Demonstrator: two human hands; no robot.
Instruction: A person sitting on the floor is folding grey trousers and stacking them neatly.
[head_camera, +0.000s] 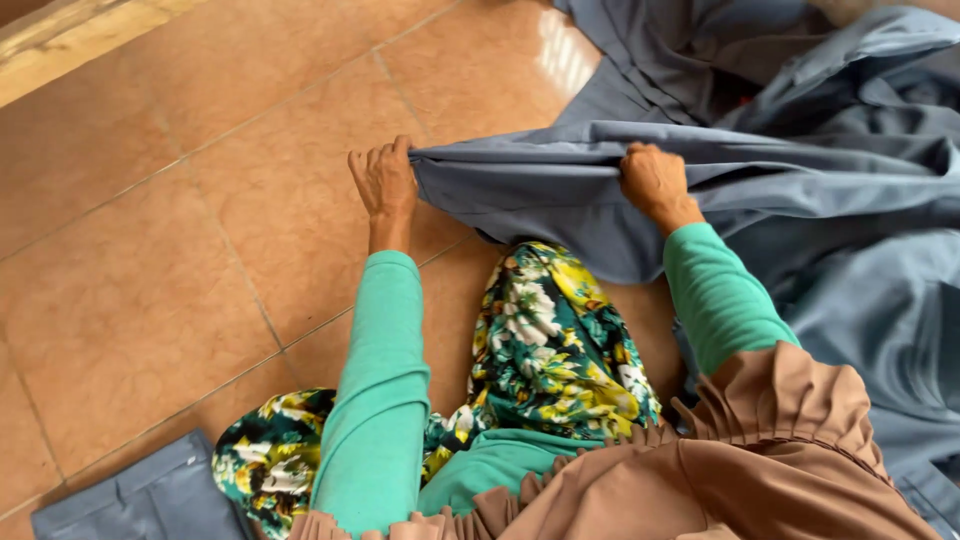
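Note:
A large grey-blue cloth (800, 170) lies spread and bunched over the floor at the upper right. My left hand (383, 182) pinches its left corner against the tiles. About an arm's width to the right, my right hand (655, 182) is closed on the same folded edge. The edge runs taut between the two hands. Both arms wear green sleeves. My knees, in floral fabric, sit just below the cloth.
Orange-brown floor tiles (150, 280) fill the left half. A second folded grey-blue garment (140, 500) lies at the bottom left. A pale wooden ledge (60, 40) runs along the top left corner. A brown pleated scarf hangs at the bottom right.

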